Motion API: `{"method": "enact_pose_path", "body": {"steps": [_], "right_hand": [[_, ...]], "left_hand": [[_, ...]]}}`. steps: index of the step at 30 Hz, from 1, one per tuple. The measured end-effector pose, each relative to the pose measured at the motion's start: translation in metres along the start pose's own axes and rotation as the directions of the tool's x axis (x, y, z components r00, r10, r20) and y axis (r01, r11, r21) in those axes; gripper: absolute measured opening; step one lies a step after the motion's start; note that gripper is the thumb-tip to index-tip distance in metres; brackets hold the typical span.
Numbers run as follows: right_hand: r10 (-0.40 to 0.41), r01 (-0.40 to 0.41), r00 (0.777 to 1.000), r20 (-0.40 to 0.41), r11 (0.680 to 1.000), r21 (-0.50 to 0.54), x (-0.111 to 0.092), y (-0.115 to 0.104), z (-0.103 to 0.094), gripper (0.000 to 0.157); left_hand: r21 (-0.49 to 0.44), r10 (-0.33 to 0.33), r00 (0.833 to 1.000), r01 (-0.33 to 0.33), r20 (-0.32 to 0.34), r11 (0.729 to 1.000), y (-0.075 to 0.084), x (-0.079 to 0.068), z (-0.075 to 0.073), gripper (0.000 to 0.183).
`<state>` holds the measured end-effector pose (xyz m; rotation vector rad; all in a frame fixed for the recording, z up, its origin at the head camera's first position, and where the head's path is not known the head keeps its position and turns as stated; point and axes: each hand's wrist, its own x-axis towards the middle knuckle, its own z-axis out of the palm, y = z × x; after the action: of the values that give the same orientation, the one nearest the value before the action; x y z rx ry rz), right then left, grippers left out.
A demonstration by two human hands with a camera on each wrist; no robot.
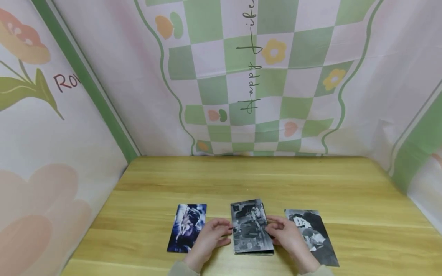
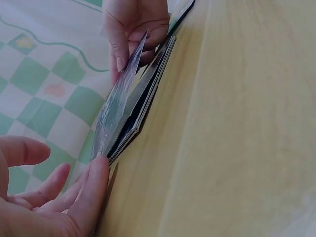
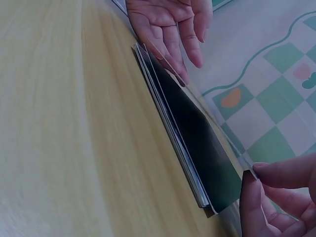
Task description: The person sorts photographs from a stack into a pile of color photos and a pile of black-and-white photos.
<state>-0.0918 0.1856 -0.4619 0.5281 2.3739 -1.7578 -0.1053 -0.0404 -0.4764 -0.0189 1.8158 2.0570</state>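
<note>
A stack of photo cards (image 3: 168, 128) lies on the table between the two hands. Its top card, a black-and-white photo (image 1: 251, 228), is lifted at the right side, so a gap shows over the cards beneath. My right hand (image 1: 289, 235) pinches that card's right edge between thumb and finger, as the right wrist view shows at its lower right (image 3: 286, 197). On the opposite side my left hand (image 1: 211, 237) touches the left edge with extended fingertips (image 2: 96, 177), its thumb held apart from the card.
A blue-purple photo (image 1: 186, 226) lies on the wooden table (image 1: 241, 180) at left, partly behind the left hand. Another black-and-white photo (image 1: 319, 237) lies at right, partly covered by the right hand. A checkered fabric backdrop (image 1: 241, 88) hangs behind the table.
</note>
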Motion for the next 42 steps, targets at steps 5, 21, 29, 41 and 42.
{"method": "enact_pose_path", "body": {"steps": [5,21,29,41,42], "right_hand": [[0.022,-0.022,1.0,0.011,1.0,0.022,0.0,0.0,0.001,0.044],[0.025,-0.027,0.999,0.043,0.998,0.059,-0.005,-0.002,0.003,0.048],[0.018,-0.021,0.998,0.065,0.999,0.046,-0.005,0.0,-0.002,0.05],[0.023,-0.02,0.997,0.08,0.999,-0.03,-0.005,0.004,-0.026,0.058],[0.028,-0.026,0.996,0.083,0.999,-0.036,-0.005,0.005,-0.029,0.059]], "left_hand": [[0.01,0.013,1.0,-0.013,-0.011,1.0,-0.001,0.002,0.001,0.035],[0.076,0.051,0.997,-0.047,-0.053,0.996,-0.002,0.006,0.004,0.041],[0.059,0.063,0.996,-0.059,-0.069,0.997,-0.004,0.007,0.009,0.043],[0.066,0.049,0.998,-0.046,-0.046,0.997,-0.007,0.007,0.03,0.041],[0.065,0.052,0.998,-0.05,-0.04,0.997,-0.007,0.008,0.033,0.04]]}}
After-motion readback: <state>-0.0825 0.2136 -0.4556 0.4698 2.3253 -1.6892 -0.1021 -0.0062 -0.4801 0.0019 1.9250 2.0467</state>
